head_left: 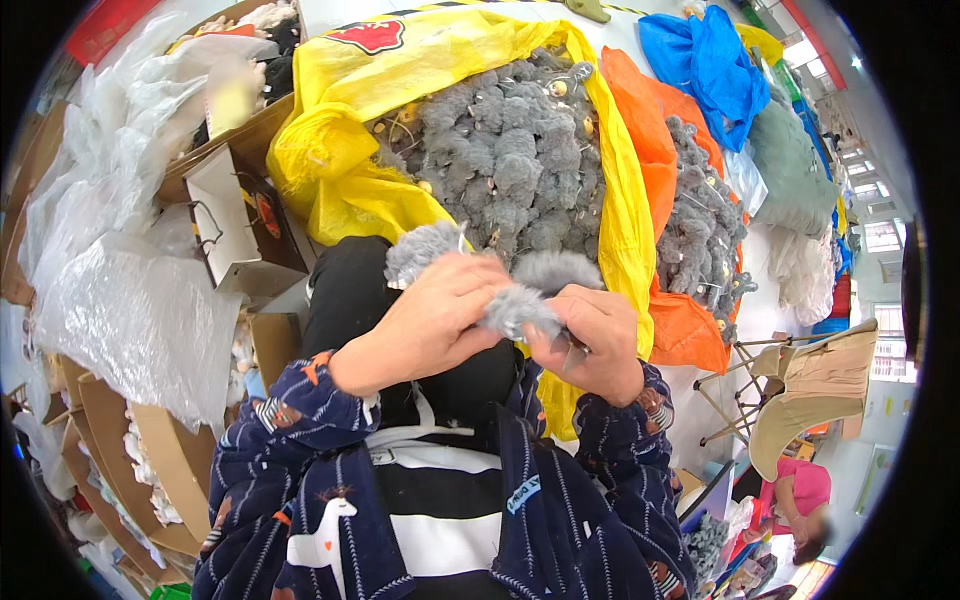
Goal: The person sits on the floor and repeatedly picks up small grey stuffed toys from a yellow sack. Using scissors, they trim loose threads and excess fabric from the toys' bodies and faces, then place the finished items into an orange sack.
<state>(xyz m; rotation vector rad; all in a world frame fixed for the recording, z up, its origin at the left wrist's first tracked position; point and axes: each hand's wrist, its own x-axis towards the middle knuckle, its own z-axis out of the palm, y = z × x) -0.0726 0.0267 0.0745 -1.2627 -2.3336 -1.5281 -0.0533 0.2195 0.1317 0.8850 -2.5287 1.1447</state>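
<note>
Grip: narrow at the right hand (pixel 597 335), thumb and fingers closed on a small gray fluffy piece (pixel 522 310) in front of the torso. Left hand (pixel 450 300): fingers curled, blurred at the tips, set against the opposite end of the same piece; cannot tell whether pinching it or only touching.

Governing relation: long axis of the held piece roughly crosswise, from left fingertips to right thumb, dipping slightly toward the right. Lies directly between both hands, leftward from the right-hand pinch. Nearer hand: right, in firm contact at the right end.

Just beyond the left fingers: a second gray tuft (pixel 422 252), above the dark trouser leg (pixel 345 300); cannot tell whether joined to the held piece. Just beyond the right fingers: a third gray tuft (pixel 555 270), at the near edge of the heap.

Farther out, straight ahead: a yellow bag (pixel 340 180), spread open around a large heap of gray fluffy pieces (pixel 515 150). To the right of it: an orange bag (pixel 640 110) with a smaller gray heap (pixel 690 215). To the left: clear plastic sheeting (pixel 140 320). At far right: a folding chair (pixel 825 390).
</note>
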